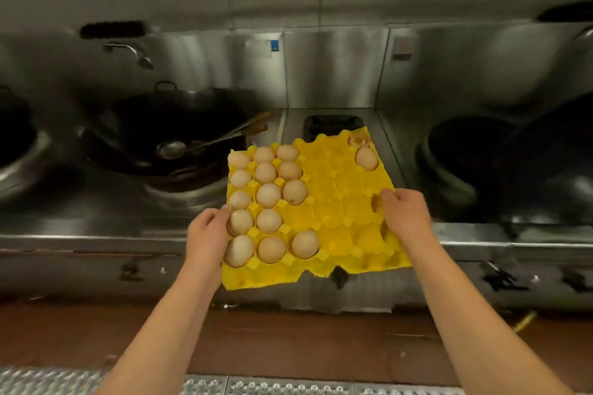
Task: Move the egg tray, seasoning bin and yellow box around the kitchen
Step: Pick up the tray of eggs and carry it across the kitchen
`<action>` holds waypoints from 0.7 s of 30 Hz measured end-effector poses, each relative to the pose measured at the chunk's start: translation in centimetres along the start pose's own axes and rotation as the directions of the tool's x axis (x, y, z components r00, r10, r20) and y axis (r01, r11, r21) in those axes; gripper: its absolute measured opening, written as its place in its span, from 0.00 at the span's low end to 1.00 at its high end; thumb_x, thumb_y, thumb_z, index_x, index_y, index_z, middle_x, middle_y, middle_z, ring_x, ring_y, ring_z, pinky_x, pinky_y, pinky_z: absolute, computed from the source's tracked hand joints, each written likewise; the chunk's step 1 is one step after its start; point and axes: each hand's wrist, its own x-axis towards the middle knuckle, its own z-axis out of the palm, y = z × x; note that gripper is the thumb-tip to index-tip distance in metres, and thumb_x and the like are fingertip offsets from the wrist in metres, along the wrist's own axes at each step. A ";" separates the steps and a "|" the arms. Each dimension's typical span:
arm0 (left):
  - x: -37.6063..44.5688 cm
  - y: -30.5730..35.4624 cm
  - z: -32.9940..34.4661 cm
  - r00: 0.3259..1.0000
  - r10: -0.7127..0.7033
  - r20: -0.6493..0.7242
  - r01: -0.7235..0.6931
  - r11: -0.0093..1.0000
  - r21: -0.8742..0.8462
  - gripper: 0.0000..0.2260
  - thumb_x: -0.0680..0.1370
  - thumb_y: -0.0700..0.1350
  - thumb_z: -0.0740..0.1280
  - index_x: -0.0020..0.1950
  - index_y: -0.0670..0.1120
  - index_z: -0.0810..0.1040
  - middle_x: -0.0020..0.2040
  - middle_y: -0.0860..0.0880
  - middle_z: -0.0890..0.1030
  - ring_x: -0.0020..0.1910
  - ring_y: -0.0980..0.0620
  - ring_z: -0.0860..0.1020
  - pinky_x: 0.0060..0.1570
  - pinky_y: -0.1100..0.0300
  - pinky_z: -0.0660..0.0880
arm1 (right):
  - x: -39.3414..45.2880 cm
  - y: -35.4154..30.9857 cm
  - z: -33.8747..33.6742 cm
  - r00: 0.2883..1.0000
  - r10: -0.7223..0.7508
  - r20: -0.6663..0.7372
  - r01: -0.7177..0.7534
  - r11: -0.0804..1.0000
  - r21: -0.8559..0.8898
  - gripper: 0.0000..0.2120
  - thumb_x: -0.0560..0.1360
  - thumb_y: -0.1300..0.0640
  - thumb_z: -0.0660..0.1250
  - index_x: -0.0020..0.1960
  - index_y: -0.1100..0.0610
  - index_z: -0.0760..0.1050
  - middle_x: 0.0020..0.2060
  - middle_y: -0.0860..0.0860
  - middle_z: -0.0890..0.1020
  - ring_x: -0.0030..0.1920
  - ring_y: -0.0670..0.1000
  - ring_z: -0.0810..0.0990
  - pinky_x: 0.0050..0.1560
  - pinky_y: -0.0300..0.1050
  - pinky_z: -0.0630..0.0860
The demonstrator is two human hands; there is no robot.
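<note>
Fingers curled round both sides of egg tray point(327, 212): left hand point(207, 234) grips left edge, right hand point(402, 218) grips right edge. Tray sits over stove's point(96, 228) front edge, between woks. Risk: eggs crowd the left, so the flimsy tray could sag and spill.

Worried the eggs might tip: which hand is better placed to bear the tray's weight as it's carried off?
Probably the left hand: it grips the egg tray at the edge where nearly all the eggs sit. The right hand holds the mostly empty side.
</note>
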 end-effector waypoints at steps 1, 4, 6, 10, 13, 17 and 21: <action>0.3 0.3 1.5 0.999 0.006 0.050 -0.007 1.000 0.012 0.12 0.80 0.52 0.67 0.48 0.43 0.81 0.51 0.40 0.84 0.54 0.38 0.82 0.57 0.36 0.78 | -0.3 0.8 -1.4 0.999 0.023 -0.040 -0.022 1.000 0.015 0.18 0.79 0.58 0.61 0.31 0.58 0.63 0.26 0.52 0.64 0.30 0.52 0.64 0.31 0.47 0.57; -0.4 0.9 7.1 0.977 0.028 0.212 -0.044 0.997 0.068 0.12 0.81 0.50 0.67 0.50 0.41 0.81 0.52 0.39 0.84 0.54 0.39 0.82 0.57 0.40 0.78 | -1.4 3.9 -6.4 0.977 0.097 -0.188 -0.094 0.995 0.025 0.21 0.79 0.59 0.61 0.29 0.56 0.59 0.26 0.52 0.61 0.28 0.50 0.60 0.31 0.47 0.54; -1.8 1.1 10.6 0.952 0.035 0.304 -0.066 0.993 0.094 0.12 0.81 0.49 0.66 0.51 0.40 0.81 0.52 0.39 0.83 0.54 0.39 0.82 0.56 0.41 0.78 | -2.3 6.0 -9.6 0.951 0.148 -0.271 -0.147 0.989 0.023 0.20 0.79 0.59 0.60 0.30 0.56 0.61 0.27 0.52 0.63 0.29 0.51 0.61 0.31 0.48 0.55; -5.8 0.5 17.8 0.883 0.027 0.468 -0.105 0.984 0.143 0.11 0.80 0.51 0.67 0.48 0.44 0.81 0.49 0.43 0.84 0.52 0.41 0.82 0.56 0.41 0.79 | -5.2 10.3 -16.9 0.869 0.235 -0.437 -0.219 0.972 0.087 0.21 0.79 0.59 0.61 0.28 0.56 0.59 0.26 0.52 0.62 0.29 0.52 0.61 0.31 0.50 0.55; -10.3 -0.2 23.0 0.818 0.031 0.574 -0.151 0.975 0.163 0.10 0.80 0.50 0.67 0.45 0.45 0.81 0.48 0.44 0.84 0.49 0.43 0.81 0.52 0.46 0.78 | -8.2 13.9 -22.3 0.801 0.281 -0.529 -0.243 0.960 0.141 0.22 0.78 0.59 0.61 0.28 0.54 0.56 0.25 0.51 0.59 0.29 0.52 0.59 0.33 0.48 0.53; -16.8 -1.6 28.8 0.722 0.014 0.692 -0.185 0.968 0.173 0.11 0.79 0.51 0.68 0.44 0.45 0.80 0.46 0.44 0.84 0.47 0.44 0.81 0.53 0.45 0.78 | -12.2 18.0 -29.0 0.695 0.329 -0.640 -0.280 0.943 0.180 0.20 0.78 0.58 0.61 0.30 0.54 0.57 0.27 0.53 0.59 0.31 0.53 0.60 0.35 0.49 0.54; -22.6 -2.9 33.0 0.622 -0.024 0.783 -0.201 0.961 0.189 0.10 0.80 0.51 0.67 0.47 0.45 0.81 0.49 0.43 0.84 0.51 0.42 0.82 0.56 0.41 0.79 | -16.4 21.0 -34.0 0.584 0.386 -0.714 -0.345 0.914 0.212 0.17 0.78 0.57 0.61 0.32 0.56 0.63 0.29 0.56 0.63 0.32 0.53 0.62 0.34 0.49 0.55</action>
